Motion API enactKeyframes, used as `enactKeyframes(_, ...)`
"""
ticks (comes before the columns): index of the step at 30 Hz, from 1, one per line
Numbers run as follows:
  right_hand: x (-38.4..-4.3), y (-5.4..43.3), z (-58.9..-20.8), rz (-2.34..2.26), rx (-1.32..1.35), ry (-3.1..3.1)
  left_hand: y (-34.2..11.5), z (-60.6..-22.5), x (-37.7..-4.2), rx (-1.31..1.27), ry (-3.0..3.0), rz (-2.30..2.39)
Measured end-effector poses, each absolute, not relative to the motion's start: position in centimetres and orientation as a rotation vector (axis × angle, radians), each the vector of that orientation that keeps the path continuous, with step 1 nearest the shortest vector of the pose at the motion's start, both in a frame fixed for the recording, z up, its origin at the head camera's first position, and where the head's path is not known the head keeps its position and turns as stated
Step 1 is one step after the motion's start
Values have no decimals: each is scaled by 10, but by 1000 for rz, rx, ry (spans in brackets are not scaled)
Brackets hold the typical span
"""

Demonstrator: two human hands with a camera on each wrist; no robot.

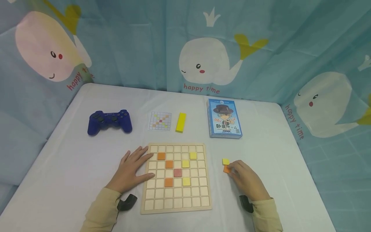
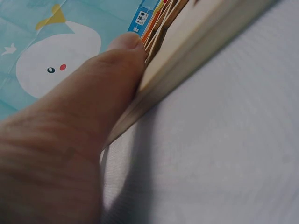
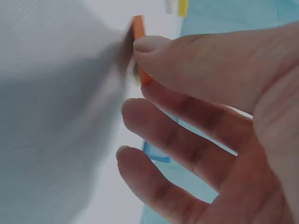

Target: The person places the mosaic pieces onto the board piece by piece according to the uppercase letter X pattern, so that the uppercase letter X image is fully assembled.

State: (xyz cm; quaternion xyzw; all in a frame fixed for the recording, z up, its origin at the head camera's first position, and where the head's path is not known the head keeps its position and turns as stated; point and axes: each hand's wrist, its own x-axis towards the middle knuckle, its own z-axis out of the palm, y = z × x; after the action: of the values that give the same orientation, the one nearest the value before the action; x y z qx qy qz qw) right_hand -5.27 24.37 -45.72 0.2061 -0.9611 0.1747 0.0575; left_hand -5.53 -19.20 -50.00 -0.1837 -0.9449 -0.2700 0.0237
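Note:
My left hand (image 1: 129, 171) lies with spread fingers at the left edge of a wooden grid board (image 1: 174, 209), its thumb and fingertips resting on the rim. In the left wrist view the thumb (image 2: 124, 44) presses on the board's edge (image 2: 173, 63). On the grid sit three orange tiles, three yellow tiles and one red tile (image 1: 177, 173). Right of the board, my right hand (image 1: 249, 180) pinches an orange tile (image 3: 139, 28) between thumb and index finger, the other fingers loosely bent. A yellow tile (image 1: 225, 161) lies on the table just beyond it.
Behind the board lie a printed grid card (image 1: 160, 121) with coloured squares and a yellow block (image 1: 181, 122). A blue game controller (image 1: 110, 121) is at the back left, a blue game box (image 1: 224, 118) at the back right. A whale-print curtain (image 1: 139, 48) hangs behind the white table (image 1: 269, 145).

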Motion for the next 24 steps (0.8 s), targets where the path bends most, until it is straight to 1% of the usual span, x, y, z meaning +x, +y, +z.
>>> enactKeyframes(9, -52, 221, -437, 549, 771, -2858, -191, -496, -54, -559, -2939, -845)
enactKeyframes(17, -58, 179, -437, 726, 1038, -2737, -191, -497, -55, -557, -2943, -845)
enactKeyframes(24, -63, 143, -435, 705, 1253, -2707, -191, -497, -55, -556, -2943, -848)
